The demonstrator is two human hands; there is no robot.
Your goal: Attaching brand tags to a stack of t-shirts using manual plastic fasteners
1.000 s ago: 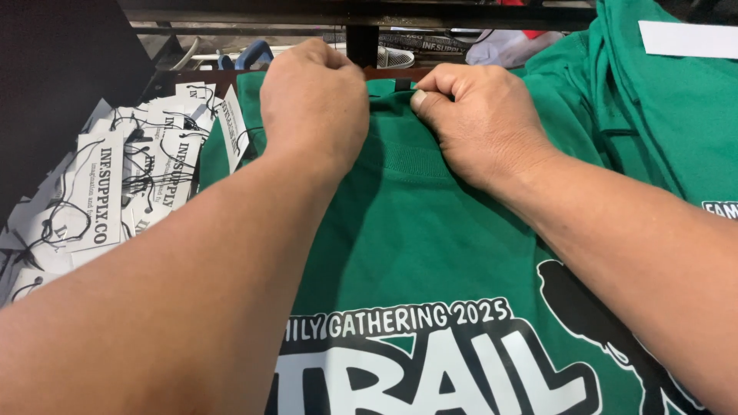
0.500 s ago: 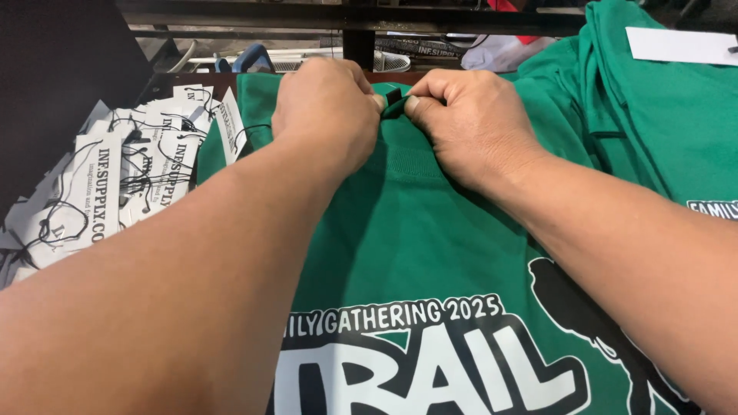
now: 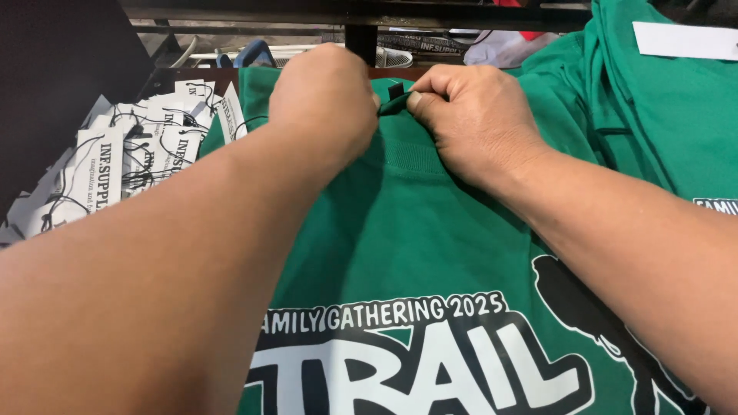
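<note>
The green T-shirt (image 3: 430, 230) lies flat, print side up, with its collar (image 3: 400, 154) at the far edge, directly under both hands.

The left hand (image 3: 327, 100) is curled into a loose fist over the collar. Its fingertips are hidden behind the knuckles, so what they grip cannot be told.

The right hand (image 3: 480, 115) rests on the fabric just right of the collar midpoint. Its thumb and forefinger are closed in a pinch on a raised fold of the collar edge. A small dark tab (image 3: 395, 91) stands up just beyond the pinching fingertips, in the narrow gap between the two hands. Whether it is held by the left hand cannot be told.

White and black lettering (image 3: 415, 361) runs across the shirt chest on the near side of both hands, between the forearms.

A loose heap of white paper hang tags (image 3: 115, 169) with black strings lies to the outer side of the left hand, well apart from the fingers. Further green garments (image 3: 661, 123) are stacked to the outer side of the right hand. A dark metal frame (image 3: 361, 27) crosses just beyond the fingertips.
</note>
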